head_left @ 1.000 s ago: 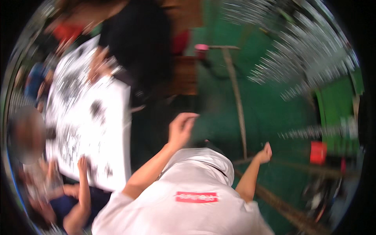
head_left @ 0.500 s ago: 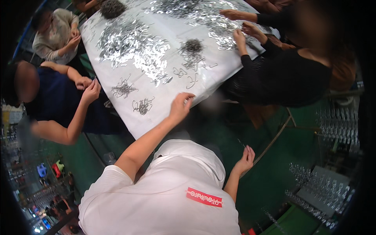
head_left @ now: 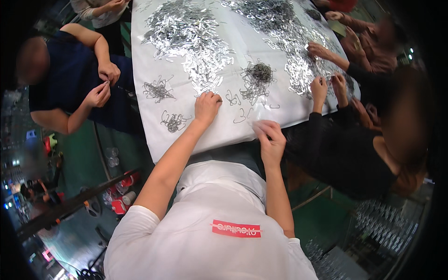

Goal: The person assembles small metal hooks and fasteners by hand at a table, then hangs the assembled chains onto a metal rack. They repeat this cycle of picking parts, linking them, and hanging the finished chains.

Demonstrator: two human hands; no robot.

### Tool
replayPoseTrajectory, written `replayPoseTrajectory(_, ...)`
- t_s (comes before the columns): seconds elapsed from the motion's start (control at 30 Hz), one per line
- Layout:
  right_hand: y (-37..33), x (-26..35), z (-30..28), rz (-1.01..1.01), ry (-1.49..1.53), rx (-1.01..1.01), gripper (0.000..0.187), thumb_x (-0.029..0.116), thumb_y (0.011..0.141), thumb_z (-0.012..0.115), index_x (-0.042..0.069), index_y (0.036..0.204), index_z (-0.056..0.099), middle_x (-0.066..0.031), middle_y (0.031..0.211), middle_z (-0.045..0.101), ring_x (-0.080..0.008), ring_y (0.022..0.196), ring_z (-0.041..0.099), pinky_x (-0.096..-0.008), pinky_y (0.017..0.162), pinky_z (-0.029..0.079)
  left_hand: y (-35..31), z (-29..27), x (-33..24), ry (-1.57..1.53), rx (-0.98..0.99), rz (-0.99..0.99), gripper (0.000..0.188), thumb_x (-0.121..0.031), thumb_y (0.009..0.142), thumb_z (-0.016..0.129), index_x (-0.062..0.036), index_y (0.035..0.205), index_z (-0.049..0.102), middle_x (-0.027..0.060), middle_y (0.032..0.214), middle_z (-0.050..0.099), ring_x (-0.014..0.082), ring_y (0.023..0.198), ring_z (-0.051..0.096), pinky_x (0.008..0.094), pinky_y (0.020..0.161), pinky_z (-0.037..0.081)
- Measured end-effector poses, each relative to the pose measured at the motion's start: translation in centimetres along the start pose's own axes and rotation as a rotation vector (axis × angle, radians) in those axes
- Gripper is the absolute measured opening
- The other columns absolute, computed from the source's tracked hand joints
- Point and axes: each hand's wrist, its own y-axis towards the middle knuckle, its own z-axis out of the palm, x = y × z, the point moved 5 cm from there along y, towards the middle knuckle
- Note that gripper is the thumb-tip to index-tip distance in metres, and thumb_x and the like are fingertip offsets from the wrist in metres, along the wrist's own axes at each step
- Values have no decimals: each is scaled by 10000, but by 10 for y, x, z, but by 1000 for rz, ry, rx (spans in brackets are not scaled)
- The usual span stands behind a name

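Note:
My left hand is at the near tip of a long pile of small shiny flat metal pieces. Its fingers are curled together at the pile's edge, and what they pinch is too small to make out. My right hand hovers over the table's near edge, its fingers smeared by motion, so I cannot see whether they hold anything. Between and beyond my hands lie a few loose bent wire hooks and a dark heap of wire hooks. Two smaller clumps of wire hooks lie left of my left hand.
The white-covered table stretches away from me. Another pile of metal pieces covers its right side. A person in dark blue works at the left edge, a person in black at the right. Racks of hanging pieces stand behind, right.
My view has turned toward the right and I face the table. My left hand has reached forward to the shiny pile. My right hand has come up from low on the right to the table edge.

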Motion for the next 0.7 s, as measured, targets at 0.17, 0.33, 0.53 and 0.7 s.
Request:
replayPoseTrajectory(0.17,57,-5,28,-99,27,225,122,59,741,744,62,863,745,-60,843,672,-206,822,594,-307,735,467,4,4,-11,186,-15,-30,140,-173,727,735,-122,827,651,25,850,593,228,894,566,381,747,454)
replayPoseTrajectory(0.33,89,-20,37,-83,-3,387,134,52,777,722,68,906,754,-69,881,672,-169,870,605,-277,777,471,2,-3,-18,64,-55,-75,155,-127,733,717,-106,854,623,38,856,588,247,911,543,387,769,443)
replayPoseTrajectory(0.53,103,-29,44,-57,-17,472,113,102,776,729,84,884,757,-58,864,681,-183,862,613,-294,779,472,10,-41,-21,-837,-261,-628,150,-112,840,671,-42,966,627,31,849,655,115,781,590,261,668,457)
replayPoseTrajectory(0.7,102,-21,52,-114,-57,472,110,183,768,736,105,841,759,-58,856,689,-228,837,621,-328,752,483,19,-80,-61,-1132,-250,-556,197,-106,848,681,-23,1026,666,59,873,689,93,768,632,228,670,498)
